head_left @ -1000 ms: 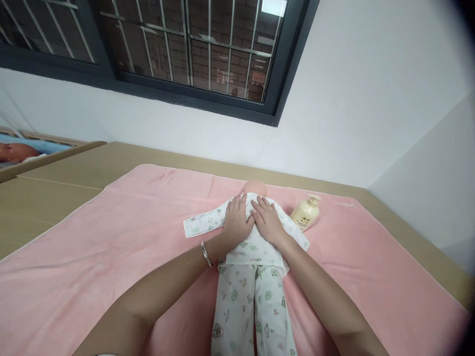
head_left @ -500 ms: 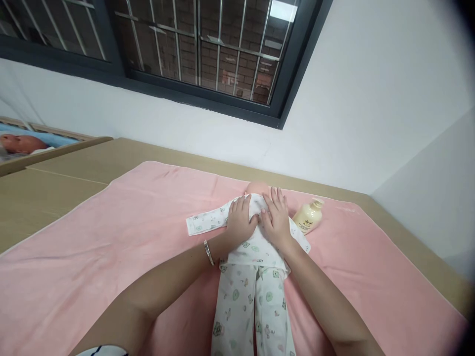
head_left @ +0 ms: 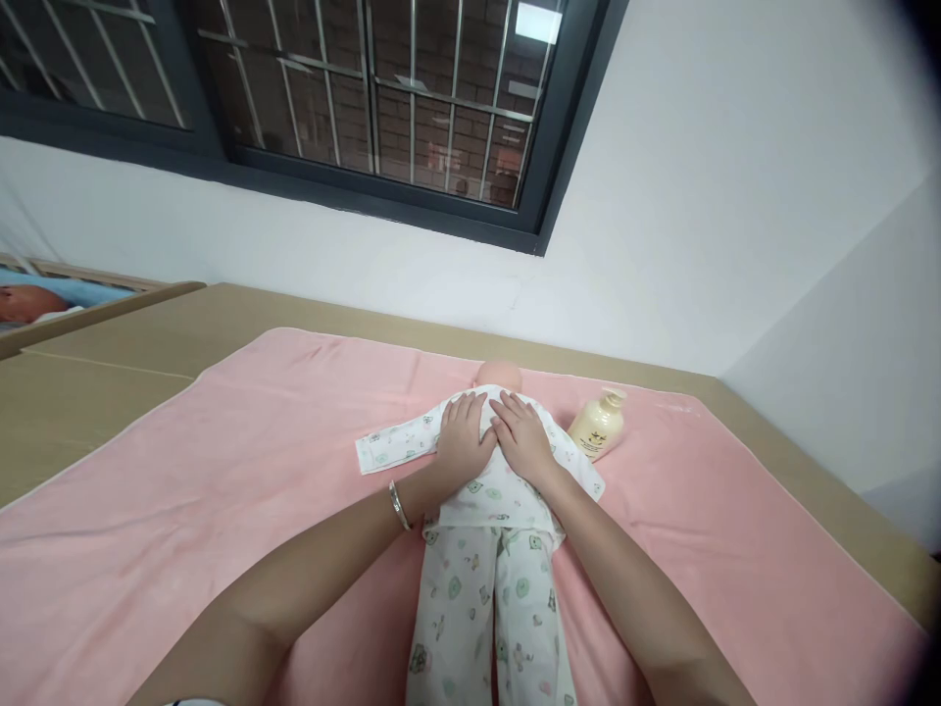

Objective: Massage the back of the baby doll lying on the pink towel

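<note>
A baby doll (head_left: 500,376) lies stretched out, its head at the far end and its legs toward me. It wears a white printed top (head_left: 507,502) and matching trousers (head_left: 454,598). My left hand (head_left: 465,439) rests flat on the left side of the upper body, fingers pointing to the head. My right hand (head_left: 523,438) lies flat beside it on the right side. The thumbs are close together over the middle. Neither hand grips anything. One sleeve reaches out to the left; the right one slants down past my right wrist.
A pale yellow pump bottle (head_left: 599,424) leans on the pink blanket (head_left: 242,441), right of the doll. The blanket covers a wooden table (head_left: 132,324) against a white wall. A barred window (head_left: 412,108) is above. At far left, another doll (head_left: 29,303) lies in a wooden-edged bed.
My right hand has moved left and down onto the doll's chest, its fingers closer together. My left hand stays on the chest. The whole view has shifted slightly.
</note>
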A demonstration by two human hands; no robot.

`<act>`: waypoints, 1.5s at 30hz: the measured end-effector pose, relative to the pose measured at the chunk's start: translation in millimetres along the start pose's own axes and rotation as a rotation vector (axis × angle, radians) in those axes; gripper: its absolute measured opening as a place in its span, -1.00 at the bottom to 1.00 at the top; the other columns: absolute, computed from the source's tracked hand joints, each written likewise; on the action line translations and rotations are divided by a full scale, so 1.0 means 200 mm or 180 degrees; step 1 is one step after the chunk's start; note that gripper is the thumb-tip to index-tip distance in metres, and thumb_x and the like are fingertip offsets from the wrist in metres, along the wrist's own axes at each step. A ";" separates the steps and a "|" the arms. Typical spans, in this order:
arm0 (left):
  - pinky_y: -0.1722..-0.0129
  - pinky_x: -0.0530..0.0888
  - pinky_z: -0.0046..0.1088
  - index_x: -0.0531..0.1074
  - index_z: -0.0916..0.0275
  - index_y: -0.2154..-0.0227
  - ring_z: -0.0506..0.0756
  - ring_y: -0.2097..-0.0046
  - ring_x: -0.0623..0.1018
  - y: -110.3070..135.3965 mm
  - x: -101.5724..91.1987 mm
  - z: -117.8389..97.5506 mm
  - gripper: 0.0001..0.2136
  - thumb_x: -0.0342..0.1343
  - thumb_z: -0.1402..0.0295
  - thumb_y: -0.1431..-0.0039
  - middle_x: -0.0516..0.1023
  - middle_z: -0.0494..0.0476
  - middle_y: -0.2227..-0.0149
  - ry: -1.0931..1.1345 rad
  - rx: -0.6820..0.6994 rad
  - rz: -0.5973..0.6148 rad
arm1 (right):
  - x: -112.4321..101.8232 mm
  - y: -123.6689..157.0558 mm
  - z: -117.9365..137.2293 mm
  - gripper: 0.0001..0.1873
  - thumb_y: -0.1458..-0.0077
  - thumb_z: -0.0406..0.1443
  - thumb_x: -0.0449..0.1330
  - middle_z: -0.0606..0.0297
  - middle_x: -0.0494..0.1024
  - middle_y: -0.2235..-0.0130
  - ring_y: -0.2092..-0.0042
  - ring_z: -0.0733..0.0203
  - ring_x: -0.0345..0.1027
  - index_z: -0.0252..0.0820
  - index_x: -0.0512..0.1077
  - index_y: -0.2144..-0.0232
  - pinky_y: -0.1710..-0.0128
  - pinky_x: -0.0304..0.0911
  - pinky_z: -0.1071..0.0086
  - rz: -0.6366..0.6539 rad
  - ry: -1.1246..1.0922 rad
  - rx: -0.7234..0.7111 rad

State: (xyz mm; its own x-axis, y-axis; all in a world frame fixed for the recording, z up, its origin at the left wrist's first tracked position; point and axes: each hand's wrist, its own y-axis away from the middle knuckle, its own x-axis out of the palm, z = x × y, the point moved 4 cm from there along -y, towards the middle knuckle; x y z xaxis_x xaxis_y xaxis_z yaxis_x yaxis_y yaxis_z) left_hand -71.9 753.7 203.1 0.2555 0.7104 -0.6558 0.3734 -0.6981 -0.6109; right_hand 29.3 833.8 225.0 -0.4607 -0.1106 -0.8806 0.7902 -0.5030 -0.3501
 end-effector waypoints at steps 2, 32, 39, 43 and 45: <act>-0.34 0.11 0.01 0.25 0.38 -0.21 0.31 -0.29 0.28 0.00 0.00 0.01 -0.52 -0.09 0.33 -0.26 0.36 0.36 -0.22 0.0059 -0.0004 0.0008 | -0.01 0.00 0.00 -0.51 -0.42 -0.17 -0.12 0.21 0.14 -0.37 -0.40 0.06 -0.10 -0.15 0.28 -0.28 -0.38 -0.18 0.03 0.0068 -0.0014 -0.0029; 0.10 0.53 -0.29 -0.13 0.25 -0.41 0.28 -0.27 0.38 -0.44 0.06 -0.71 -0.26 -0.20 -0.09 -0.33 0.16 0.57 -0.31 0.6646 -0.3165 0.1220 | -0.87 0.23 -0.20 -0.42 -0.24 -0.40 -0.12 0.11 0.21 -0.32 -0.37 0.11 0.04 -0.33 0.27 -0.28 -0.36 0.02 0.16 -0.0296 -0.0448 0.0860; 0.13 0.55 -0.33 -0.17 0.21 -0.42 0.31 -0.35 0.24 -0.45 0.19 -0.75 -0.26 -0.20 -0.09 -0.32 0.05 0.56 -0.36 0.6654 -0.3380 0.1194 | -0.80 0.17 -0.28 -0.41 -0.28 -0.45 -0.18 -0.03 0.04 -0.38 -0.41 0.08 -0.12 -0.52 0.13 -0.32 -0.40 -0.13 0.20 0.0025 0.0042 0.1266; 0.15 0.55 -0.37 -0.14 0.27 -0.41 0.29 -0.33 0.28 -0.45 0.22 -0.74 -0.27 -0.17 -0.05 -0.33 0.07 0.58 -0.35 0.6702 -0.3366 0.1195 | -0.77 0.13 -0.31 -0.43 -0.31 -0.42 -0.15 -0.05 0.08 -0.37 -0.41 0.05 -0.10 -0.53 0.12 -0.32 -0.37 -0.09 0.24 0.0113 0.0138 0.1415; 0.16 0.56 -0.39 -0.12 0.32 -0.40 0.27 -0.28 0.35 -0.44 0.23 -0.73 -0.29 -0.18 -0.01 -0.35 0.11 0.60 -0.33 0.6797 -0.3342 0.1149 | -0.77 0.13 -0.30 -0.45 -0.33 -0.37 -0.12 -0.05 0.13 -0.35 -0.38 0.03 -0.02 -0.49 0.13 -0.31 -0.33 -0.01 0.25 0.0152 0.0151 0.1477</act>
State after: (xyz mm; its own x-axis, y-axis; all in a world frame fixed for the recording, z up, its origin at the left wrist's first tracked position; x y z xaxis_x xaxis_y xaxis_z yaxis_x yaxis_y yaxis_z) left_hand 36.7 861.6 291.7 0.3132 0.1718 0.9340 0.0911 -0.9844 0.1505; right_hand 145.3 889.5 332.8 -0.4006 -0.1092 -0.9097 0.5407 -0.8297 -0.1386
